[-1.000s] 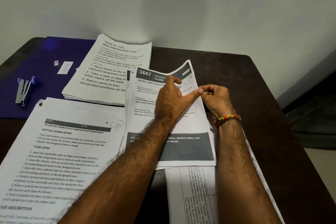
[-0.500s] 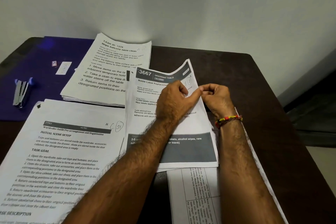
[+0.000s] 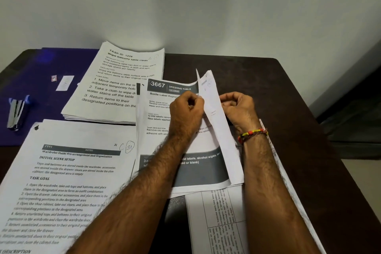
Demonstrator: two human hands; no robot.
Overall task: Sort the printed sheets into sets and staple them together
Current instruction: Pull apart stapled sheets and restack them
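Sheet headed "3667 Dressing Table" (image 3: 165,109) lies mid-table on top of a small pile, its right edge now lifted and curled over toward the left, standing almost on edge with the blank back showing; half a second ago that edge lay nearly flat with only the top corner raised. Left hand (image 3: 186,111) has fingers curled, pinching the lifted edge from the printed side; earlier its thumb and forefinger were stretched out along the paper. Right hand (image 3: 237,107), a beaded bracelet (image 3: 252,134) at the wrist, is curled behind the raised flap, fingertips at the paper's back; whether it truly grips the sheet I cannot tell, the flap hides the contact.

A table-printed sheet (image 3: 214,222) sticks out beneath the pile, toward the viewer. To the left, the "Wardrobe Outfit" set (image 3: 68,175) lies in front, stapled at the top-left corner. Behind it sits the thick "Wipe balcony table clean" stack (image 3: 121,80). Both unchanged. Stapler (image 3: 15,112) lies on the purple mat (image 3: 41,88) at far left, well apart from both hands. Dark wooden table (image 3: 288,119) under all.
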